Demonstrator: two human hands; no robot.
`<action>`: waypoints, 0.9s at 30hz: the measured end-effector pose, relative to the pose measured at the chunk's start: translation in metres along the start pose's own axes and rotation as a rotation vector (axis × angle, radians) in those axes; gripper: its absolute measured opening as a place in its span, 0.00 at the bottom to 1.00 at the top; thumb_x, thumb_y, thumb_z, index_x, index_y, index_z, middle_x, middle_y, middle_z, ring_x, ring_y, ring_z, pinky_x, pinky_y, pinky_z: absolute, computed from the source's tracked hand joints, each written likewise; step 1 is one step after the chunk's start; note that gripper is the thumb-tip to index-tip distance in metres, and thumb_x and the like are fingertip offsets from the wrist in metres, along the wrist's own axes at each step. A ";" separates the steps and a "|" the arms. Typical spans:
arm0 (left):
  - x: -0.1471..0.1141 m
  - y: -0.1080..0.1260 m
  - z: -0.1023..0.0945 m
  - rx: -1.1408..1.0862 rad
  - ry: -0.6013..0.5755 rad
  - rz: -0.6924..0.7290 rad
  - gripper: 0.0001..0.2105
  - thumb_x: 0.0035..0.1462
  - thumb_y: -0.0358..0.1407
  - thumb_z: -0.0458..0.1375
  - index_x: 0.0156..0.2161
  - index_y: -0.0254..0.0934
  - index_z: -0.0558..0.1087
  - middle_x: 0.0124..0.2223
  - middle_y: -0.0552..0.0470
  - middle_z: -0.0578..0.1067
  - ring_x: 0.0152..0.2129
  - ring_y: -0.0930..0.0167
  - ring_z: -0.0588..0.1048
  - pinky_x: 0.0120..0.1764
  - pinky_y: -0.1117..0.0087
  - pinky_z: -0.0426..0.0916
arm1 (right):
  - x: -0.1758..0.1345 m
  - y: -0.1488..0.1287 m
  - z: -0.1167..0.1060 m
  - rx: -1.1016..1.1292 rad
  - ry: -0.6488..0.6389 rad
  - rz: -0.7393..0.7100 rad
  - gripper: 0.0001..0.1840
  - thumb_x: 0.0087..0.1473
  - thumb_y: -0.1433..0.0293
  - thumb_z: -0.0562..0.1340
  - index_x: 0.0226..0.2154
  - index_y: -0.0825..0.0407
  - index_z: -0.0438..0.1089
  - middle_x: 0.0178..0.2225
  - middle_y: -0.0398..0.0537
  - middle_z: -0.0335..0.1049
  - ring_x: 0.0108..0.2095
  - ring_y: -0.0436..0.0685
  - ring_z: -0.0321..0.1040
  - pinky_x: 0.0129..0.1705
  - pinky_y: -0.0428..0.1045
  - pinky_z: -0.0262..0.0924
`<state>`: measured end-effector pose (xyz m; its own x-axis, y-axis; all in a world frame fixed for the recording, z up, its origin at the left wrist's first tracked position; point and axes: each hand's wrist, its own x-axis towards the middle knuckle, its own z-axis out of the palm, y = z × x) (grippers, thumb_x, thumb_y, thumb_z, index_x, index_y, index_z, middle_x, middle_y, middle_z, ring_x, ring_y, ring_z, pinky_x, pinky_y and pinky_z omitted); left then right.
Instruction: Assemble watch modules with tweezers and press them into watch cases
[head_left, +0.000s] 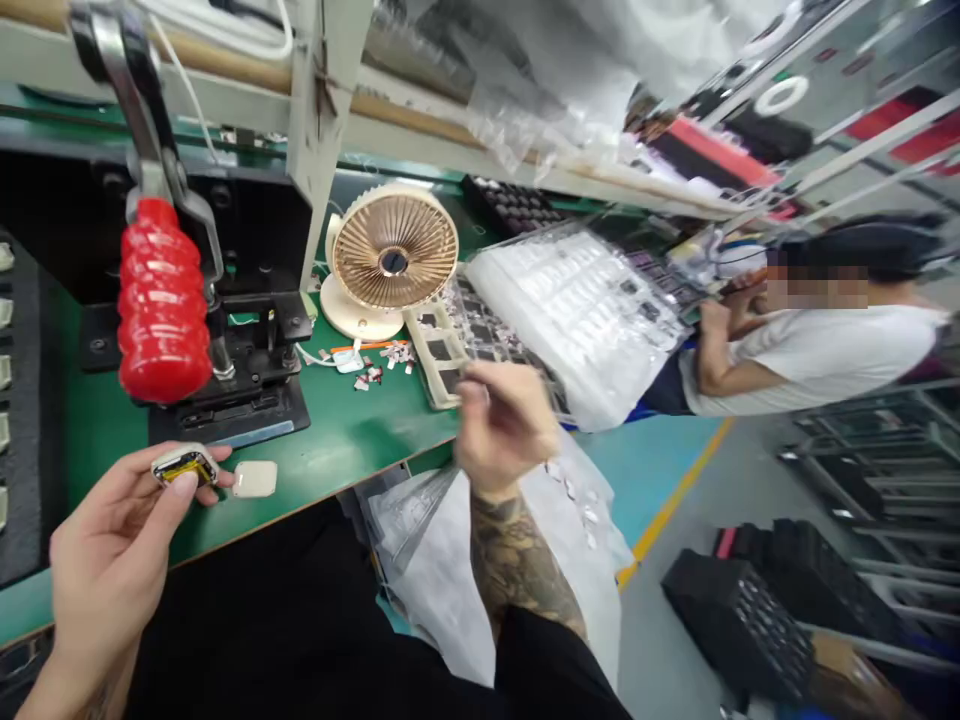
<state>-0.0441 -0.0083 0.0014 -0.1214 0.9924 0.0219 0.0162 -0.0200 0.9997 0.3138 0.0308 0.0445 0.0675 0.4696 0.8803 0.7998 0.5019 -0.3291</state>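
Observation:
My left hand [124,530] is closed on a small white electronic device [184,466], a rounded square casing with its inside exposed and yellow showing in it. The thumb rests over the yellow part. Just right of those fingertips, a cream rounded square cover [255,479] lies flat on the green bench [337,440]. My right hand [506,425] is raised by the bench's front edge, beside a cream tray [437,355] with dark square pads. Its fingers are curled together and blurred; what they may hold cannot be made out.
A toggle press with a red handle [163,300] stands at left. Behind the bench is a small fan [394,250], with pink-and-black scraps [367,378] in front. White-wrapped trays [577,310] lie to the right, and a co-worker [810,345] sits beyond them. A foam tray [26,430] is far left.

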 end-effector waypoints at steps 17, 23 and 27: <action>0.005 0.001 0.006 -0.181 -0.044 0.007 0.13 0.73 0.38 0.68 0.57 0.36 0.78 0.51 0.41 0.87 0.36 0.65 0.87 0.38 0.68 0.80 | -0.019 -0.036 0.049 0.273 -0.697 -0.070 0.14 0.71 0.73 0.67 0.56 0.48 0.77 0.49 0.52 0.82 0.49 0.60 0.80 0.52 0.59 0.77; 0.007 0.003 0.007 -0.314 -0.029 -0.012 0.12 0.72 0.39 0.69 0.53 0.37 0.74 0.53 0.41 0.87 0.40 0.63 0.89 0.41 0.66 0.85 | -0.042 -0.092 0.082 0.289 -0.871 -0.318 0.13 0.72 0.67 0.68 0.56 0.51 0.76 0.53 0.56 0.82 0.51 0.64 0.78 0.51 0.61 0.77; 0.008 0.003 0.010 -0.396 -0.027 -0.029 0.17 0.72 0.39 0.68 0.59 0.37 0.72 0.49 0.41 0.88 0.35 0.65 0.89 0.36 0.70 0.83 | -0.052 -0.096 0.087 0.327 -0.856 -0.278 0.14 0.70 0.73 0.68 0.56 0.50 0.76 0.52 0.55 0.83 0.51 0.63 0.79 0.52 0.61 0.78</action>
<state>-0.0353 0.0010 0.0046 -0.0904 0.9959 -0.0020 -0.3714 -0.0318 0.9279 0.1820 0.0213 0.0006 -0.6623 0.6099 0.4352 0.5064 0.7925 -0.3398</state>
